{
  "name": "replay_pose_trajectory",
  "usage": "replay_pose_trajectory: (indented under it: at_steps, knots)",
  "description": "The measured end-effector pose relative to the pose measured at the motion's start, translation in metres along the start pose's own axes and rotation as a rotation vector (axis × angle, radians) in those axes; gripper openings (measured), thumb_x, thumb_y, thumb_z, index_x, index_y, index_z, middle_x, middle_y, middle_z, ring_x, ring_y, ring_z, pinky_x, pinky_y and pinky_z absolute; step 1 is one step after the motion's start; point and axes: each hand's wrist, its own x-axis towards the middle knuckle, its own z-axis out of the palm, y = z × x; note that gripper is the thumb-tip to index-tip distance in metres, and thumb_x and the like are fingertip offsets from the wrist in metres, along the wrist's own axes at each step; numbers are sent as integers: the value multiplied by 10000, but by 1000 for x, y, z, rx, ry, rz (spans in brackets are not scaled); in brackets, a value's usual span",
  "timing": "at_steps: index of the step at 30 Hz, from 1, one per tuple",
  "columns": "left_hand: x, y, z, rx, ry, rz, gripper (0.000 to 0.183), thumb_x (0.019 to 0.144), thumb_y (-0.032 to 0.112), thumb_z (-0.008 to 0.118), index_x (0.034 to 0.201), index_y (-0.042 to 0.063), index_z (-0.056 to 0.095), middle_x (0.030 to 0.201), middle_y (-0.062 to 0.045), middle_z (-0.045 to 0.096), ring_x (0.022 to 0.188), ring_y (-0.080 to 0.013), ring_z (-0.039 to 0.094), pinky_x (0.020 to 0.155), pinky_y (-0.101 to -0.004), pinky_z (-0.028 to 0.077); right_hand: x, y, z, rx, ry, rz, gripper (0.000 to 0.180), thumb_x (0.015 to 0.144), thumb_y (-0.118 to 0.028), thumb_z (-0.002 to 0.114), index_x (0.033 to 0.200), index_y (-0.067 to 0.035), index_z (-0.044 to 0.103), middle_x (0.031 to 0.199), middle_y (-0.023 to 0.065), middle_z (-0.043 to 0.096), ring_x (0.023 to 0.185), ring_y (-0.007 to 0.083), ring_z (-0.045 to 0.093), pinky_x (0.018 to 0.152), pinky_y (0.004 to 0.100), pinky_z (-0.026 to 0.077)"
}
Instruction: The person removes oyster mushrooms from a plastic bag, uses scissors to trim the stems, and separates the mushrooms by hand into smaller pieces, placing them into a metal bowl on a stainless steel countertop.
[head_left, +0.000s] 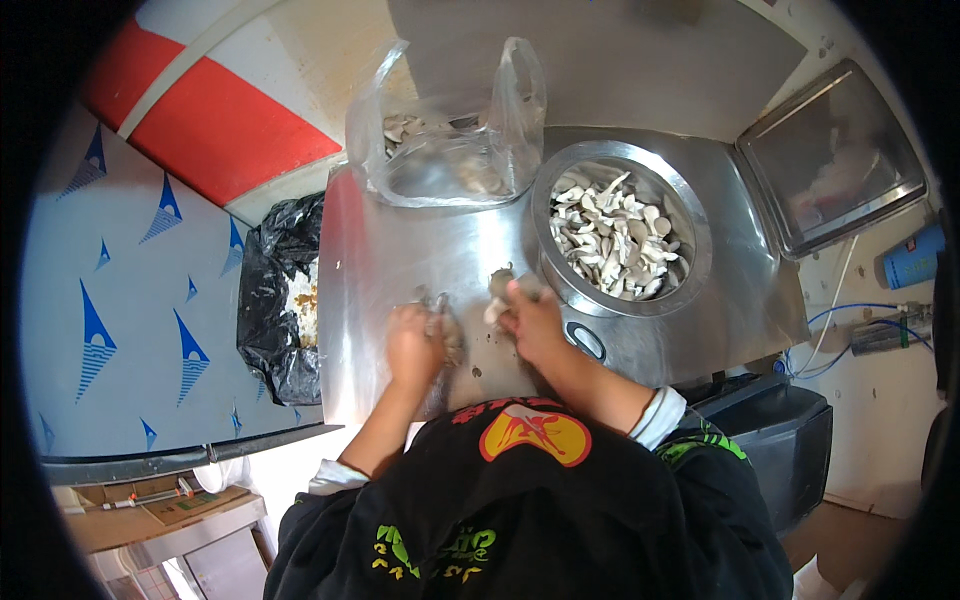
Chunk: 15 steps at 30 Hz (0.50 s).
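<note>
My left hand (415, 343) is closed around a clump of grey oyster mushrooms (452, 341), blurred and partly hidden by the fingers. Just to its right, my right hand (538, 324) grips pale mushroom pieces (495, 309) between thumb and fingers. Both hands are low over a stainless steel table (480, 240), where small dark crumbs (476, 371) lie between them. Beyond my right hand stands a round steel pot (697, 247) holding many separated oyster mushrooms (615, 236). At the back, an open clear plastic bag (442, 176) has more mushrooms (403, 131) in it.
A dark-rimmed oval loop (586, 342), perhaps a scissors handle, lies beside my right forearm. A bin lined with a black bag (281, 300) adjoins the table's left edge. A rectangular metal tray (836, 157) leans at the right, near a blue cup (911, 261).
</note>
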Motion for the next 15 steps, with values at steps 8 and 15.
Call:
replay_pose_trajectory:
  at_steps: [8, 15]
  knots:
    - [7, -1, 9, 339, -217, 167, 249, 655, 185, 687, 845, 32, 633, 912, -113, 566, 896, -305, 509, 748, -397, 424, -28, -48, -7, -191, -335, -121, 364, 778, -204, 683, 1020, 6, 510, 892, 60, 593, 779, 94, 555, 682, 237, 458]
    - [53, 81, 4, -562, -366, -96, 387, 739, 159, 690, 1104, 88, 580, 984, -78, 590, 963, -186, 542, 784, -281, 429, -44, -134, -31, -407, -347, -156, 301, 823, -133, 615, 1071, -19, 488, 923, 16, 584, 794, 68, 540, 683, 219, 444]
